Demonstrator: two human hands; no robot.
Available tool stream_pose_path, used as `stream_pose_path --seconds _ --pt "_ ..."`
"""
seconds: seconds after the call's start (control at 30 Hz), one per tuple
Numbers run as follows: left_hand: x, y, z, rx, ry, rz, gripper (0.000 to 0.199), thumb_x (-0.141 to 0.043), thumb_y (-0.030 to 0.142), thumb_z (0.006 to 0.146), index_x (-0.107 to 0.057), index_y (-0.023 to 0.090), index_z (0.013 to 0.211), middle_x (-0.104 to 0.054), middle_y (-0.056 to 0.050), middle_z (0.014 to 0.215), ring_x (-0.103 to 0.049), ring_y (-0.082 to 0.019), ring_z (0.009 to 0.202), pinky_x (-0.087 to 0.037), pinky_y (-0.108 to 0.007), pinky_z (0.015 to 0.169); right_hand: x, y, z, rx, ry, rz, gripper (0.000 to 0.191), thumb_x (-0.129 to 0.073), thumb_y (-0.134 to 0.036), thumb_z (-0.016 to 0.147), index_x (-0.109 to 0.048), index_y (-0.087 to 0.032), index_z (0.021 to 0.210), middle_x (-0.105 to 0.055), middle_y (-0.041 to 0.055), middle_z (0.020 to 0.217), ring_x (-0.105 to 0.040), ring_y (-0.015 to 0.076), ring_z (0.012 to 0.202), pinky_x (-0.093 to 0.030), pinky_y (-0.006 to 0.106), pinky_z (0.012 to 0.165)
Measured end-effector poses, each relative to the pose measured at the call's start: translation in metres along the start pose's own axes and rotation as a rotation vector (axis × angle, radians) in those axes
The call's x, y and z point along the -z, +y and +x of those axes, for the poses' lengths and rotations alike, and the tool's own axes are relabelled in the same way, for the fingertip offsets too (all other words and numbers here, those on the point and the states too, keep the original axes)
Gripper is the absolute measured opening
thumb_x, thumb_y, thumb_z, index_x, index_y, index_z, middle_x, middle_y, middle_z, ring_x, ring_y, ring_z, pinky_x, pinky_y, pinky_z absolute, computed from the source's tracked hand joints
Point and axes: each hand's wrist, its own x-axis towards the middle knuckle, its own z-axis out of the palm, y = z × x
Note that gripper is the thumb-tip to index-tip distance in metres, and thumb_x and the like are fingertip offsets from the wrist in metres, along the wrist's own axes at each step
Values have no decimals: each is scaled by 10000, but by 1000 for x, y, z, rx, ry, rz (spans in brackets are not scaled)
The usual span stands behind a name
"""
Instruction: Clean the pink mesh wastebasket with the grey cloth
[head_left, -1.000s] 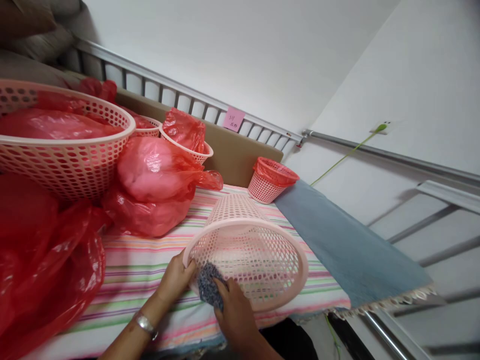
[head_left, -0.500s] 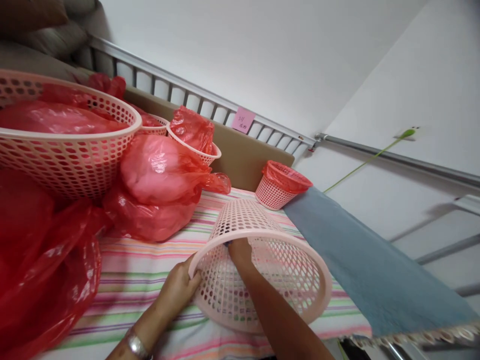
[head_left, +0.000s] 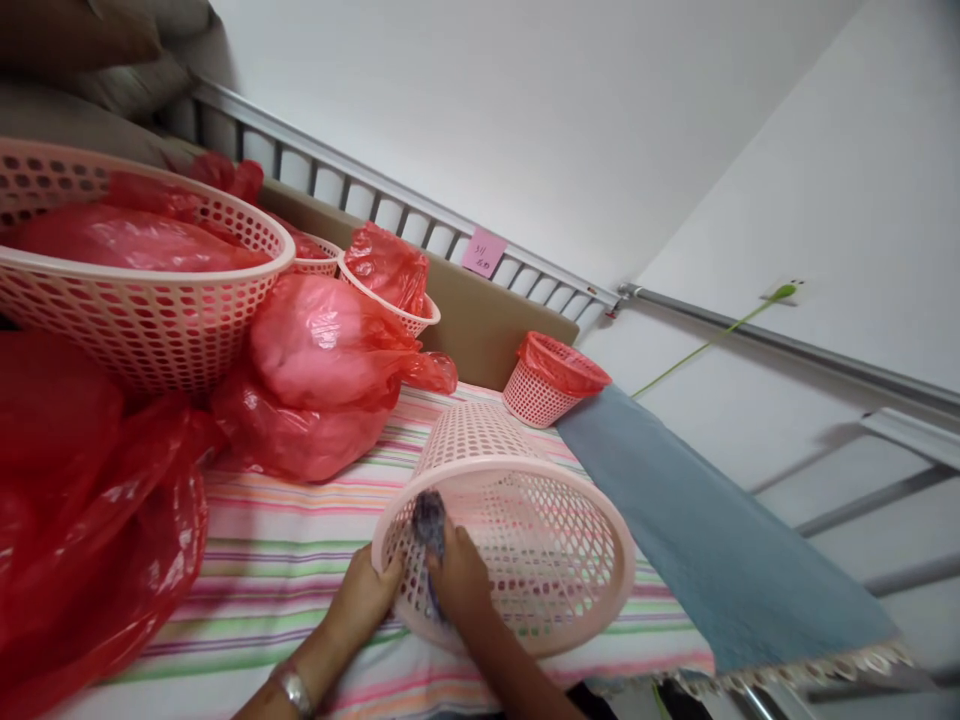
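Note:
A pale pink perforated plastic basket point(head_left: 480, 435) lies on its side on the striped cloth, its wide mouth facing me. My left hand point(head_left: 367, 592) grips the left part of its rim, thumb inside the mouth. Inside the mouth, my right hand point(head_left: 461, 575) is closed around a dark bluish-grey cloth point(head_left: 429, 522), held near the left inner wall. Part of the cloth is hidden behind my fingers.
At left stand a large pink basket point(head_left: 150, 290) with red plastic inside and full red bags point(head_left: 322, 370). A red-lined basket point(head_left: 551, 380) sits at the far end. A blue-grey cloth point(head_left: 697, 540) borders the striped sheet point(head_left: 285, 530); a metal rail point(head_left: 787, 350) runs along the right.
My right hand has drawn back from deep inside the basket toward its mouth, over to the left wall, bringing the cloth into view. My left hand still holds the rim.

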Motion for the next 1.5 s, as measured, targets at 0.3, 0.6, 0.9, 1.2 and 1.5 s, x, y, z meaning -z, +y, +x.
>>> stream_pose_path --seconds 0.3,0.6,0.9,1.2,1.5 --pt "17 10 3 -92 24 75 344 -459 309 819 -649 100 1016 -733 -108 938 -666 -238 871 -497 -319 809 4 2 -59 200 -46 -60 634 -537 -179 717 -428 -281 1333 -557 83 1151 -531 244 1042 -410 317 869" --pt "41 25 13 -139 8 143 237 -455 204 787 -650 119 893 -716 -69 797 -651 -208 728 -475 -279 685 12 -4 79 29 53 -242 471 -462 -199 820 -466 -231 1290 -563 108 1052 -528 220 971 -402 289 744" --pt "20 13 3 -50 32 43 370 -462 319 818 -623 112 1080 -708 -108 1040 -640 -228 966 -469 -317 878 6 9 125 -67 21 -216 369 -451 -225 823 -543 -179 1177 -593 123 1107 -542 229 1021 -402 299 758" --pt "9 3 5 8 51 67 380 -416 304 823 -674 61 961 -738 -140 902 -679 -251 832 -505 -319 749 7 -5 19 -5 5 -189 537 -472 -236 778 -434 -178 1310 -604 114 996 -586 234 911 -422 298 728" --pt "7 3 -1 -26 60 137 363 -399 299 835 -683 80 894 -728 -116 768 -672 -238 721 -470 -283 604 7 10 -78 135 -120 -69 634 -508 -164 693 -442 -253 1317 -544 104 1209 -517 252 1081 -393 333 894"
